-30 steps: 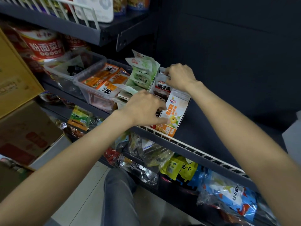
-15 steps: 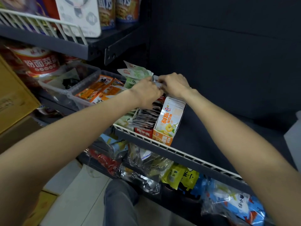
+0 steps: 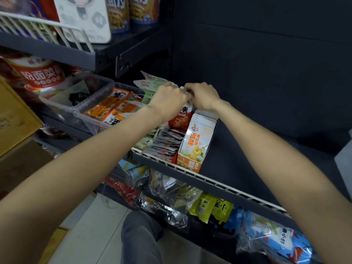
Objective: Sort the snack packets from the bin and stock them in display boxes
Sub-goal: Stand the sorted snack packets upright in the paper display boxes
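Both hands are meeting at the back of the middle shelf [image 3: 219, 184], above the display boxes. The left hand [image 3: 169, 101] and the right hand [image 3: 202, 97] are touching each other, fingers curled and pinching the top edge of a red packet [image 3: 181, 119] that is standing upright at the rear of the middle box. Fingertips themselves are hiding behind the knuckles, so the exact pinch is not showing.

In front of that packet, a row of grey packets [image 3: 167, 141] is leaning in the same box. Just to its right, the white-and-orange box [image 3: 194, 145] is sitting at the shelf's front rail, with white packets standing inside. To the left, green packets [image 3: 150, 84] are sticking up behind the left hand.

Further left, 2 clear bins are sitting side by side on the shelf: the near bin [image 3: 89, 119] is holding orange packets [image 3: 114, 105], and the far bin [image 3: 57, 101] is holding something dark.

Below the rail, loose bags [image 3: 209, 206] are lying on the bottom shelf. A knee in grey trousers [image 3: 141, 235] is showing at the bottom.
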